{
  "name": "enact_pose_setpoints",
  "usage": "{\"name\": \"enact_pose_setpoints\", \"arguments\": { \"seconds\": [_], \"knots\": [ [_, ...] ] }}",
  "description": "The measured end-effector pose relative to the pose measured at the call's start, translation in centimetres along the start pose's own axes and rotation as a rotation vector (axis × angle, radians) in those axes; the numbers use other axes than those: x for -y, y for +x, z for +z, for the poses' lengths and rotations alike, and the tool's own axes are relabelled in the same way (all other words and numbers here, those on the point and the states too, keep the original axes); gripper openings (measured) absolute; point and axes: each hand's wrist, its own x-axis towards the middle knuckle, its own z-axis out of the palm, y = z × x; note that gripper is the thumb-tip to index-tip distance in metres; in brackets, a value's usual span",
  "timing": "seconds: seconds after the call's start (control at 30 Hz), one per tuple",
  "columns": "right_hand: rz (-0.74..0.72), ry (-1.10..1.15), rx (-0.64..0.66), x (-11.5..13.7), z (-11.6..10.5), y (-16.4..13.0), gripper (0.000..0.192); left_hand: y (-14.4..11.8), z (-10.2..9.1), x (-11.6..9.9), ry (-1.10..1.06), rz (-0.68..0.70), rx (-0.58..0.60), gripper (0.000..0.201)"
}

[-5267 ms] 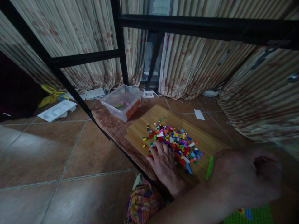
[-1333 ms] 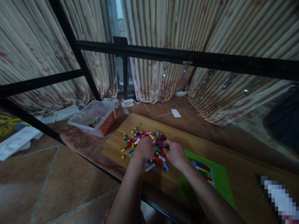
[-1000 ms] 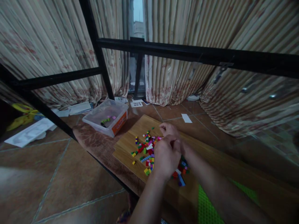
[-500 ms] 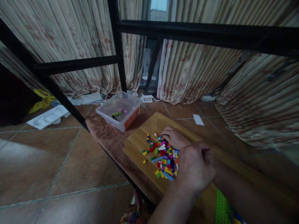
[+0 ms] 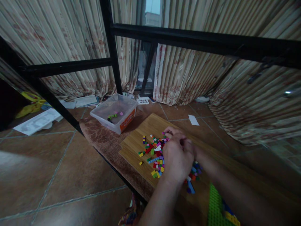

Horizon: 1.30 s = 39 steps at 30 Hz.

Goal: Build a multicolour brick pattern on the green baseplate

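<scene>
My left hand [image 5: 178,157] is closed over the pile of small building bricks [image 5: 158,151], its fingers bent toward my right hand. My right hand [image 5: 173,131] lies just beyond it at the far edge of the pile, its fingers curled down and touching or nearly touching the left fingers. Whatever either hand pinches is hidden or too small to make out. The bricks are red, yellow, blue, green, white and purple, loose on a wooden board [image 5: 134,142]. A long blue brick [image 5: 191,187] shows to the right of my left wrist.
A clear plastic tub [image 5: 105,117] with a few bricks inside stands on the brown cloth [image 5: 98,133] behind the board. At the lower right is a green studded baseplate [image 5: 213,202] with blue and yellow bricks. Black metal bars [image 5: 188,36] cross in front of curtains.
My left hand has moved forward and in toward my right hand, uncovering bricks to the right of its wrist. The view has swung slightly right.
</scene>
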Motion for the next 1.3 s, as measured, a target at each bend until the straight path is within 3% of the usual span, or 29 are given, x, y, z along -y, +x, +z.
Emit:
{"name": "enact_pose_setpoints", "arguments": {
  "seconds": [0.07,0.13,0.2,0.3,0.4,0.53,0.73,0.9,1.13,1.3],
  "knots": [
    [-0.101,-0.104,0.093,1.1,-1.7,-1.3,0.013,0.5,-0.5,0.2,0.033,-0.061,-0.113,0.022],
    [-0.206,-0.198,0.085,2.0,-3.4,-3.0,0.016,0.8,-0.6,0.5,0.021,-0.086,-0.129,0.025],
    [-0.216,-0.224,-0.012,2.4,-4.9,-5.2,0.016,0.8,-0.3,0.8,-0.071,-0.059,0.026,0.022],
    [-0.089,-0.124,-0.149,2.5,-6.5,-9.0,0.008,0.3,0.7,0.8,-0.293,-0.128,0.294,0.020],
    [0.028,0.085,-0.292,2.4,-7.5,-12.3,0.013,-0.8,2.1,0.2,-0.437,-0.205,0.453,0.027],
    [0.083,0.302,-0.441,2.3,-8.2,-15.8,0.019,-2.2,4.3,-0.5,-0.486,-0.180,0.658,0.020],
    [0.232,0.597,-0.664,0.5,-8.4,-19.4,0.032,-3.8,7.1,-0.3,-0.404,-0.092,0.667,0.016],
    [0.211,0.656,-0.647,-0.9,-8.4,-20.2,0.026,-4.3,8.0,-0.1,-0.323,-0.055,0.721,0.016],
    [0.143,0.707,-0.625,-1.0,-8.6,-20.0,0.026,-4.6,9.3,-0.3,-0.274,-0.048,0.762,0.016],
    [0.170,0.729,-0.688,-1.0,-8.5,-20.3,0.029,-5.3,9.9,-0.4,-0.205,-0.028,0.770,0.015]
  ]
}}
